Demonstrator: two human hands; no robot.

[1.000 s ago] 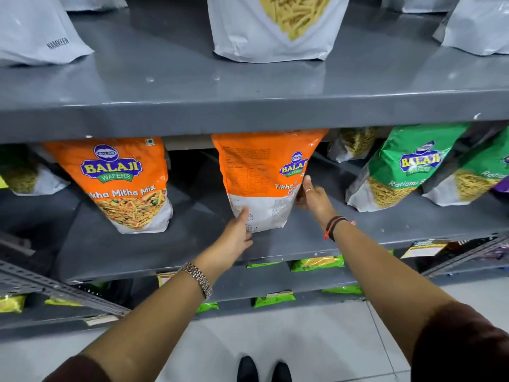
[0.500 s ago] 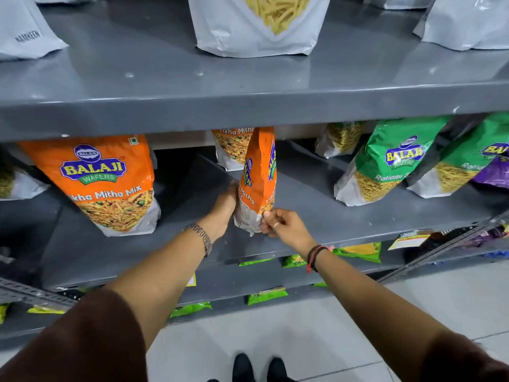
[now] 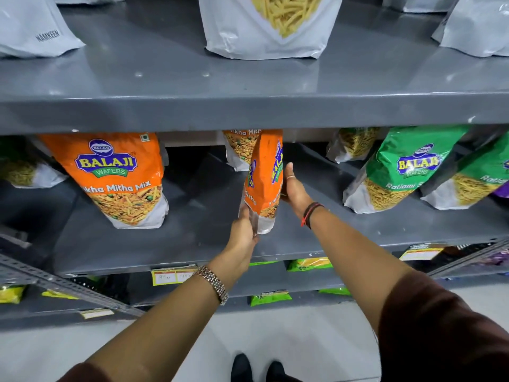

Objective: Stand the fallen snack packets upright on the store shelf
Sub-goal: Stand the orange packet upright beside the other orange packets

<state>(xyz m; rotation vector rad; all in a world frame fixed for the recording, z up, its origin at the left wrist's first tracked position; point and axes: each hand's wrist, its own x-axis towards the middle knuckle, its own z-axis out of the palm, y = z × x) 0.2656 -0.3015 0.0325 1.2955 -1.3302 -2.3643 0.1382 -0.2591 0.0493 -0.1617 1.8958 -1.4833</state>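
An orange Balaji snack packet (image 3: 265, 183) stands edge-on to me in the middle of the grey middle shelf (image 3: 192, 238). My left hand (image 3: 243, 230) grips its lower left corner. My right hand (image 3: 296, 188) presses flat against its right side, fingers pointing up. Another orange packet (image 3: 241, 148) stands right behind it, partly hidden. A third orange packet (image 3: 115, 177), labelled Tikha Mitha Mix, stands upright to the left, facing me.
Green Balaji packets (image 3: 405, 169) lean at the right of the same shelf. White packets (image 3: 270, 26) stand on the shelf above, whose front lip (image 3: 248, 114) overhangs the packet tops. Small green and yellow packets (image 3: 271, 297) lie on lower shelves.
The orange packet was turned from facing me to edge-on, revealing the packet behind. My right hand rose from its base to its right side; my left hand slid to its lower corner.
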